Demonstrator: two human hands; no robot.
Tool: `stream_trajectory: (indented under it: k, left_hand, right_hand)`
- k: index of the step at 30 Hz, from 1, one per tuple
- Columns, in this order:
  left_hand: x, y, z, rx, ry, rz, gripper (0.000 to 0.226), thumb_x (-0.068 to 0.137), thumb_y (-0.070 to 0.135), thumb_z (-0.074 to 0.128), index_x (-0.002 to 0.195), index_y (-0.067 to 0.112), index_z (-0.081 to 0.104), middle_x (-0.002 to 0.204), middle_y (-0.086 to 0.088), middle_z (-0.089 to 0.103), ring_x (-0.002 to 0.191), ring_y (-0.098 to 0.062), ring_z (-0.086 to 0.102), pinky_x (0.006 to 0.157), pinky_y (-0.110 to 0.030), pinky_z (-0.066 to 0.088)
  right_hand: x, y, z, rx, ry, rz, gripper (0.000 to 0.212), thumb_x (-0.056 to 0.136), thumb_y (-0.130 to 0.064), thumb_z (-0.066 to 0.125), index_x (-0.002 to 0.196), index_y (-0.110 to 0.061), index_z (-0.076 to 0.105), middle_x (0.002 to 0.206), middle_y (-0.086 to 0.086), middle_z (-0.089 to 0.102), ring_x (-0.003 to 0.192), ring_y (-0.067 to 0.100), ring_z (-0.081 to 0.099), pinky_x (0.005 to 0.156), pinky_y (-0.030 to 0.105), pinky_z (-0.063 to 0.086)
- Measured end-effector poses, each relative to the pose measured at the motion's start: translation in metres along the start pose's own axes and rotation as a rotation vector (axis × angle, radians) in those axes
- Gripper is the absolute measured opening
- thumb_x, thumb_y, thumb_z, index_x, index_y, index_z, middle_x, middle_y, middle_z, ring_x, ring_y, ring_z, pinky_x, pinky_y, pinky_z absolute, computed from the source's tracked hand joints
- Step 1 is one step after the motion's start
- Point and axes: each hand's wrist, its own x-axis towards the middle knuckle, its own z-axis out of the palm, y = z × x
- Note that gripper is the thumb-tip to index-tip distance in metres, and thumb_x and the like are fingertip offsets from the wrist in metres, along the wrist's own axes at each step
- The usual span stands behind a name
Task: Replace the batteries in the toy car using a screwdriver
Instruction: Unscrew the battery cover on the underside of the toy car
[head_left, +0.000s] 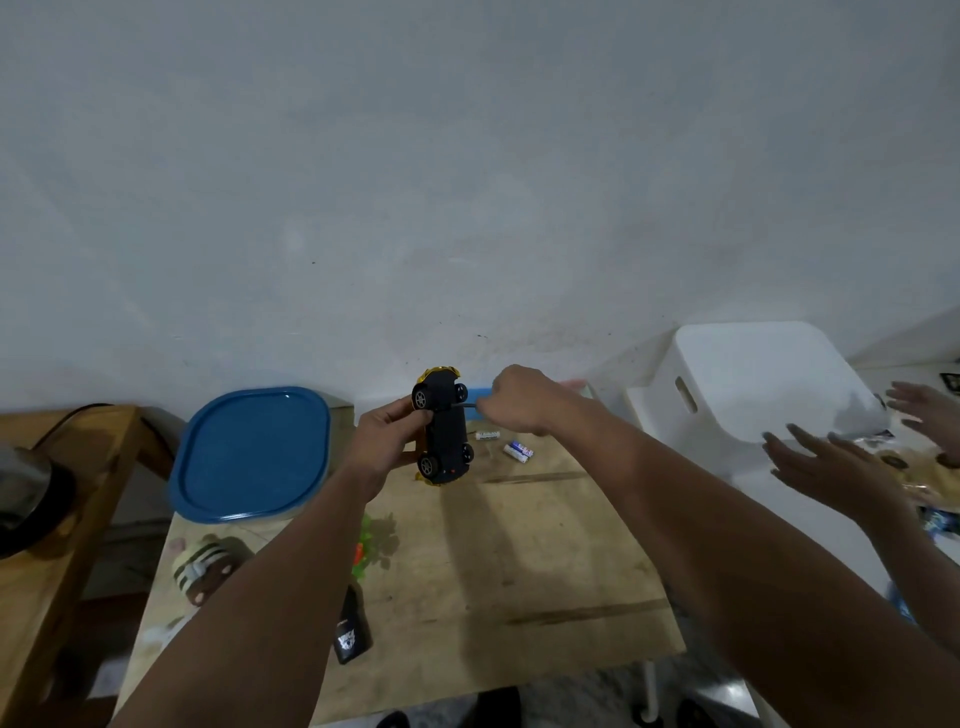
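Wooden table carries a black remote at six o'clock, then the left hand with fingers curled round the black toy car stood on end at centre, the right hand pinching a screwdriver against its underside, and batteries at three o'clock.

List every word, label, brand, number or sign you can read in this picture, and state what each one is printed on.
None can be read.
White battery: faint grey print, too blurred.
Pair of batteries: blue and red markings, too small.
Black object at the table's near edge: a white emblem, no legible letters.
Toy car underside: no text visible.
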Motion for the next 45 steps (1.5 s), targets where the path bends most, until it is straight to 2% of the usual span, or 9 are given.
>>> stream_trajectory:
  k: [11,15,19,24,28,32,37,41,45]
  left_hand:
    - [0.0026,0.0039,-0.0047,-0.012,0.005,0.015,0.028,0.100,0.011,0.062,0.122,0.021,0.076,0.084,0.005,0.073,0.071,-0.009,0.065,0.070,-0.030,0.060]
    - [0.0026,0.0037,-0.0049,-0.012,-0.002,0.022,0.027,0.100,0.012,0.063,0.123,0.020,0.075,0.084,0.005,0.074,0.070,-0.008,0.066,0.069,-0.030,0.059]
    - [0.0027,0.0046,-0.0040,-0.017,-0.006,0.018,0.026,0.100,0.012,0.064,0.122,0.019,0.076,0.087,0.003,0.074,0.073,-0.010,0.067,0.066,-0.027,0.058]
    - [0.0014,0.0049,-0.0045,-0.023,-0.008,0.014,0.026,0.099,0.012,0.064,0.121,0.019,0.076,0.088,0.002,0.073,0.074,-0.012,0.065,0.065,-0.026,0.058]
    - [0.0000,0.0055,-0.0053,-0.028,0.001,0.022,0.026,0.100,0.012,0.063,0.121,0.020,0.076,0.086,0.002,0.073,0.074,-0.012,0.066,0.067,-0.029,0.059]
    - [-0.0011,0.0058,-0.0057,-0.017,-0.007,0.018,0.027,0.100,0.014,0.064,0.123,0.019,0.075,0.089,0.002,0.075,0.077,-0.012,0.068,0.066,-0.027,0.058]
    - [-0.0038,0.0049,-0.0044,-0.029,0.006,0.015,0.026,0.100,0.012,0.062,0.122,0.020,0.076,0.083,0.004,0.073,0.072,-0.010,0.067,0.067,-0.029,0.059]
    - [-0.0047,0.0044,-0.0038,-0.023,0.001,0.016,0.028,0.101,0.012,0.062,0.124,0.019,0.074,0.082,0.006,0.073,0.069,-0.008,0.066,0.069,-0.031,0.059]
    - [-0.0051,0.0051,-0.0031,-0.024,0.003,0.017,0.028,0.100,0.012,0.062,0.124,0.020,0.074,0.087,0.004,0.075,0.073,-0.008,0.069,0.069,-0.031,0.060]
  right_hand:
    - [0.0006,-0.0050,-0.0012,-0.035,0.002,-0.028,0.028,0.091,-0.029,0.060,0.094,-0.001,0.061,0.076,0.005,0.052,0.061,0.017,0.046,0.051,0.026,0.034]
    - [0.0008,-0.0046,-0.0023,0.015,0.026,-0.029,0.038,0.095,-0.034,0.054,0.067,-0.010,0.042,0.065,0.003,0.040,0.053,0.016,0.035,0.049,0.026,0.028]
    - [0.0007,-0.0054,-0.0022,-0.050,0.018,-0.036,0.023,0.089,-0.026,0.061,0.092,-0.003,0.060,0.083,0.011,0.060,0.068,0.020,0.049,0.056,0.029,0.036]
    - [-0.0004,-0.0059,-0.0023,-0.027,0.047,-0.043,0.040,0.095,-0.033,0.055,0.065,-0.010,0.040,0.063,0.004,0.040,0.053,0.017,0.036,0.050,0.028,0.027]
    - [-0.0010,-0.0063,-0.0004,-0.079,0.023,-0.051,0.028,0.088,-0.029,0.064,0.094,-0.001,0.062,0.077,0.006,0.054,0.065,0.019,0.047,0.054,0.029,0.033]
    - [-0.0004,-0.0054,0.0016,-0.035,0.046,-0.050,0.039,0.096,-0.036,0.054,0.070,-0.009,0.044,0.065,0.004,0.042,0.055,0.017,0.037,0.051,0.028,0.029]
    - [-0.0023,-0.0058,0.0018,-0.073,0.035,-0.068,0.028,0.090,-0.031,0.063,0.099,-0.005,0.057,0.086,0.009,0.060,0.075,0.021,0.052,0.056,0.030,0.036]
    - [-0.0023,-0.0053,0.0024,-0.051,0.055,-0.067,0.040,0.098,-0.038,0.053,0.073,-0.008,0.048,0.066,0.006,0.046,0.059,0.019,0.042,0.052,0.030,0.030]
    - [-0.0046,-0.0054,0.0017,-0.080,0.030,-0.082,0.025,0.092,-0.027,0.061,0.099,-0.004,0.060,0.082,0.008,0.058,0.075,0.024,0.054,0.056,0.030,0.036]
